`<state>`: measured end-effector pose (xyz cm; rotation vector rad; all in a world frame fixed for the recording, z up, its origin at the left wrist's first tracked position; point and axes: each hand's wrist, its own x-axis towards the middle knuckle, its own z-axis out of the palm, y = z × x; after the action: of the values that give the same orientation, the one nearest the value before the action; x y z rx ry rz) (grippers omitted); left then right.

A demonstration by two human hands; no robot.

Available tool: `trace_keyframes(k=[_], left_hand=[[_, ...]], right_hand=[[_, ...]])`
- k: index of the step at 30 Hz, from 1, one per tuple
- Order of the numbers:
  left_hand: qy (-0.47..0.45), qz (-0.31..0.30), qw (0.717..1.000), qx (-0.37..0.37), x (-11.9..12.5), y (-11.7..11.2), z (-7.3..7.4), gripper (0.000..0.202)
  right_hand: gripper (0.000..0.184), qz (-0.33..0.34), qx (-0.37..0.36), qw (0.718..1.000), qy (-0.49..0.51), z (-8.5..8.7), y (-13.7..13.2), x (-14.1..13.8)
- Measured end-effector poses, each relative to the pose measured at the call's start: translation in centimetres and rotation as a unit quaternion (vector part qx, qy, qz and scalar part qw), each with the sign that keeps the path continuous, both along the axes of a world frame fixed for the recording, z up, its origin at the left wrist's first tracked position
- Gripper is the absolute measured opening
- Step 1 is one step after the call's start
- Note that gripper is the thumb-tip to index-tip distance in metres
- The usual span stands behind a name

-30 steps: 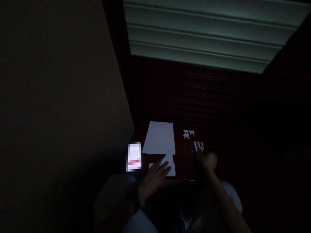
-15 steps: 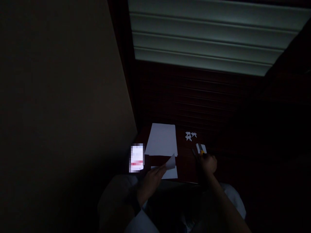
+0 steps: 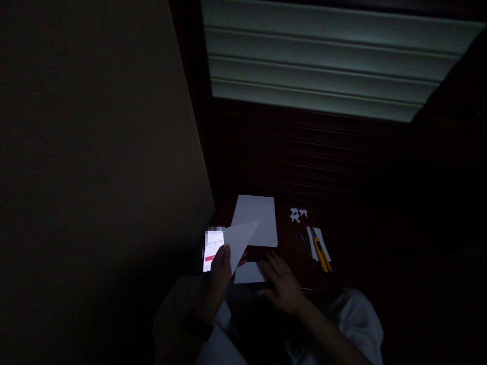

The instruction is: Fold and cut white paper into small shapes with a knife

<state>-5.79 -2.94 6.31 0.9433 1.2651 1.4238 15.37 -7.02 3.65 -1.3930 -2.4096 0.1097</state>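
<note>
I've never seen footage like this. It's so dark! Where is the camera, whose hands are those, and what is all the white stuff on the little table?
The camera sits on a person's head and looks down at their own two bare hands, so you see what they see. No machine is involved. The left hand holds up a cut piece of white paper, pointed like a triangle. The right hand rests low on a smaller paper piece at the near edge of the dark table. Farther back lies a full white sheet. A lit phone glows at the left. To the right lie small paper scraps and a yellow utility knife on paper strips.
</note>
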Motion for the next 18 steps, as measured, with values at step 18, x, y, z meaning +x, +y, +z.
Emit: trace_keyframes(k=[18], left_hand=[[-0.041,-0.020,0.996,-0.079,-1.0,-0.9,-1.7,0.034]], right_hand=[[0.047,-0.471,-0.031,0.842,0.261,1.2,3.5,16.7]])
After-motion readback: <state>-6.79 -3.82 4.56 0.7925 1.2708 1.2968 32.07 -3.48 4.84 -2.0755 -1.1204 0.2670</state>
